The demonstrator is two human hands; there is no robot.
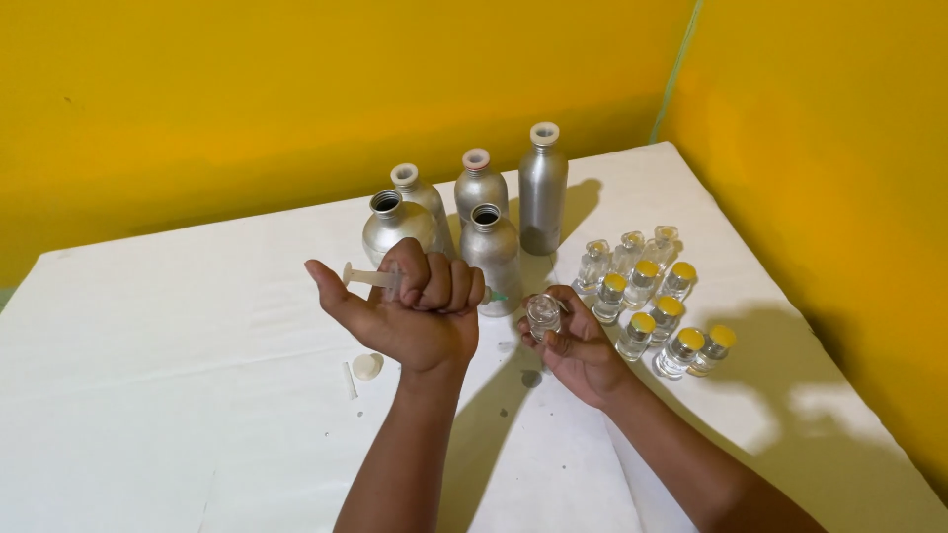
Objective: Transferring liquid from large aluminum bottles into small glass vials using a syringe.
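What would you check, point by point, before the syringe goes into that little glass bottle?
1. Syringe gripped firmly: ok, the left hand is closed in a fist around it.
2. Small glass bottle held: ok, the right hand has it in its fingers.
3. Bottle mouth uncapped: ok, no yellow cap on it.
4. Syringe tip lined up with the mouth: not ok, the tip is beside the bottle, pointing sideways.
5. Liquid in the syringe: cannot tell, the fist hides the barrel.
6. Nearby capped vials safe from the elbow: ok, they stand apart on the white table.
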